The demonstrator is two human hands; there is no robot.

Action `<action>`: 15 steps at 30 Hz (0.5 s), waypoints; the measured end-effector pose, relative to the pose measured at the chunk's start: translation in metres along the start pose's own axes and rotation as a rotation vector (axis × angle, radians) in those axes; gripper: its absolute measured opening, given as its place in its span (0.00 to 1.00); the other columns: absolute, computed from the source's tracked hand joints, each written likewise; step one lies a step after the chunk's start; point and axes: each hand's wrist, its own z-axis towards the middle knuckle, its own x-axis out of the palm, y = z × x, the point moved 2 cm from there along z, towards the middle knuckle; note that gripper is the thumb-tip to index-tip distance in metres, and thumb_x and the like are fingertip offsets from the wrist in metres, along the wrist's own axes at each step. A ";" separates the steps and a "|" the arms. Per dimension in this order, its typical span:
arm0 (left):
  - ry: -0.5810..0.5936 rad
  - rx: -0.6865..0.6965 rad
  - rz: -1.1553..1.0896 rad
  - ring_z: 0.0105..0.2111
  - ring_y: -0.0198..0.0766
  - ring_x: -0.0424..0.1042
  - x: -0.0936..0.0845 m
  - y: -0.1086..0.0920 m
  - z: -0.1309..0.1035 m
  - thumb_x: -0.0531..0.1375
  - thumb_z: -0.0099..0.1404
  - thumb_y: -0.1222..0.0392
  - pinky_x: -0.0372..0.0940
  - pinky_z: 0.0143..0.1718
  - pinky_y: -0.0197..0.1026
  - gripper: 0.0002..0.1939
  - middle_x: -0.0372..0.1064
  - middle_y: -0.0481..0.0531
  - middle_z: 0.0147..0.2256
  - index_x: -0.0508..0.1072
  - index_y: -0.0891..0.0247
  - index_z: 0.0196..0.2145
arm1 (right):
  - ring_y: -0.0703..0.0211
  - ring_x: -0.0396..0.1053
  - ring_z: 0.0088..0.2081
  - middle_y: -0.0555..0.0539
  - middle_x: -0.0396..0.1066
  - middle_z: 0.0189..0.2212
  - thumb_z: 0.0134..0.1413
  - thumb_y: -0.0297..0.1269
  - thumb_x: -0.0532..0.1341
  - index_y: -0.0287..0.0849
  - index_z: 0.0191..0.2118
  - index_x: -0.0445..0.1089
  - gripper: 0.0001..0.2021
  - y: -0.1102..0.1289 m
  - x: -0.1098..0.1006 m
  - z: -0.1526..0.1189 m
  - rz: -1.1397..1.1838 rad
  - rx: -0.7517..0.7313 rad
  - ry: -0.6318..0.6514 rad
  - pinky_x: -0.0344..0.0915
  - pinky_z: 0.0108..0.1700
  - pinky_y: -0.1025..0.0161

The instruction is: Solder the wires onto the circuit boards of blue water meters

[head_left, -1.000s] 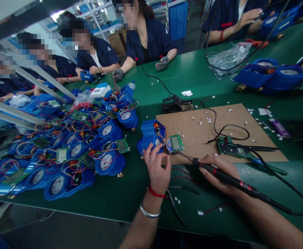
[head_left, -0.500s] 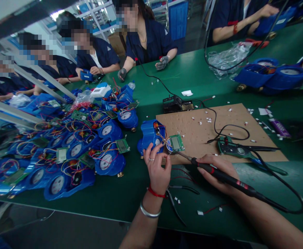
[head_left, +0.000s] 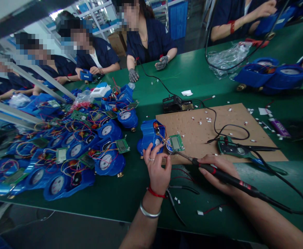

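In the head view, your right hand [head_left: 220,171] is closing firmly around a soldering iron [head_left: 234,180], with its tip pointing in at the lower edge of a green circuit board [head_left: 176,142]. Your left hand [head_left: 158,169] is reaching in from the other side, thumb and fingers bent close together beside the thin wires [head_left: 165,139]; the fingers are covering whatever lies between them, so you are leaving it impossible to tell whether they are pinching anything.

The board is sitting just right of an open blue meter [head_left: 148,129], at the near left part of the cardboard sheet [head_left: 224,121]. As for progress, the wires are already linking meter and board, so part of the wiring is looking done. The joint at the iron's tip is seemingly the one you are working on, and it is showing too small to judge whether it is finished. The board is lying outside the housing, so this unit is appearing partway along.

To your left, a heap of blue meters [head_left: 106,162] is crowding the table, many with boards lying outside on their wires; which of them are finished is remaining unclear. Wire strippers [head_left: 238,149] are lying on the cardboard, and pliers [head_left: 174,204] are resting below your left hand.
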 end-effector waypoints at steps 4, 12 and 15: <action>-0.004 0.001 0.001 0.60 0.47 0.53 0.000 0.000 0.000 0.59 0.59 0.68 0.43 0.62 0.62 0.05 0.69 0.52 0.49 0.68 0.61 0.28 | 0.60 0.71 0.36 0.48 0.71 0.36 0.53 0.28 0.61 0.45 0.44 0.65 0.12 0.000 0.000 0.001 -0.003 0.008 0.015 0.66 0.38 0.63; -0.001 0.009 0.007 0.60 0.48 0.53 -0.001 -0.001 0.000 0.58 0.60 0.67 0.44 0.61 0.63 0.04 0.69 0.53 0.49 0.68 0.61 0.29 | 0.59 0.71 0.36 0.48 0.72 0.35 0.53 0.29 0.61 0.45 0.44 0.66 0.12 -0.001 0.001 0.002 -0.022 0.013 0.014 0.66 0.37 0.63; -0.005 0.009 -0.004 0.60 0.48 0.53 -0.001 -0.001 0.000 0.58 0.60 0.68 0.45 0.61 0.64 0.04 0.69 0.53 0.48 0.68 0.61 0.29 | 0.59 0.72 0.36 0.48 0.72 0.35 0.53 0.29 0.61 0.46 0.44 0.66 0.12 -0.001 0.001 0.002 -0.025 0.009 0.019 0.67 0.37 0.62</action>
